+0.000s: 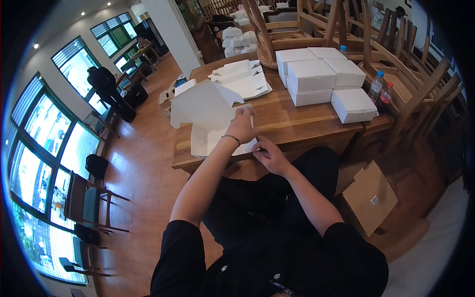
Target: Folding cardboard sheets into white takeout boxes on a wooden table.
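A white paperboard box [207, 137] stands partly folded at the table's front left, its lid [202, 102] raised and tilted back. My left hand [241, 126], with a braided bracelet at the wrist, reaches over the box, its fingers on the right-hand wall. At the near right corner, my right hand [270, 154] pinches the box's edge between thumb and fingers. Behind the box lie flat white box blanks [243, 80], stacked on one another. Closed white boxes [311, 76] are piled farther right, with a single closed box [353, 105] in front of them.
The wooden table [297, 122] has its front edge at my knees. Plastic bottles [376, 85] stand by the boxes, near upturned wooden chairs [400, 74]. A brown cardboard carton [371, 198] is at my right. Far left, a person in dark clothes [107, 89] stands near the windows.
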The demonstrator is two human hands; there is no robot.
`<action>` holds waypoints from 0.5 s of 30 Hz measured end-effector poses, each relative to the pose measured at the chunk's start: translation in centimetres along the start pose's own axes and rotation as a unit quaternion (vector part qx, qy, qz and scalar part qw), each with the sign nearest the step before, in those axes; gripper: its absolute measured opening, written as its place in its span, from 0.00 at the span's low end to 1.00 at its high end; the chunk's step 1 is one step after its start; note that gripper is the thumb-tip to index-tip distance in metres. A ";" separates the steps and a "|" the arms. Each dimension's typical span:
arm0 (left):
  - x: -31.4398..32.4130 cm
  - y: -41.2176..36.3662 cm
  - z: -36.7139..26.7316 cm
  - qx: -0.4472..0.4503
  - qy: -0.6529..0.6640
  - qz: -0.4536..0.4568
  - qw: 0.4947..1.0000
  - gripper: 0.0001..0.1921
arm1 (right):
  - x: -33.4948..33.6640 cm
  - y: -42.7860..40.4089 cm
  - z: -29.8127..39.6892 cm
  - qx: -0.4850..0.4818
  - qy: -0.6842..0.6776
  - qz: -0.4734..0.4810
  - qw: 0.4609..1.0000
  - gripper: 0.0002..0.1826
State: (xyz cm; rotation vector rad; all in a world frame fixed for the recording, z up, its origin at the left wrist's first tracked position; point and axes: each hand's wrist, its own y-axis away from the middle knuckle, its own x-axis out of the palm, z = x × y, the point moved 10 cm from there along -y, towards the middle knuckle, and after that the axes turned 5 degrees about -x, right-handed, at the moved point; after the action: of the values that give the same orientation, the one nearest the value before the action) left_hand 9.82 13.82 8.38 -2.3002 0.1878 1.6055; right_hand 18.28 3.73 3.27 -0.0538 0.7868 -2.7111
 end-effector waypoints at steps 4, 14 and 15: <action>-1.2 -1.0 2.0 -0.046 0.122 -0.003 0.991 0.27 | -1.0 0.5 0.7 -0.064 0.059 -0.033 0.996 0.03; 1.1 4.1 4.1 -0.200 0.315 0.181 0.910 0.21 | -3.6 0.8 -3.5 0.122 0.043 -0.198 0.972 0.10; 1.3 4.1 3.8 -0.198 0.348 0.183 0.898 0.21 | -3.6 0.6 -3.8 0.123 0.044 -0.198 0.971 0.10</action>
State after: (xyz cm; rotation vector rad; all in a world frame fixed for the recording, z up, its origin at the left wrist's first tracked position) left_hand 5.70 11.35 5.25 -3.2485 0.5249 0.9261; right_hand 21.42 6.29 -0.07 -0.0378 0.4970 -3.1908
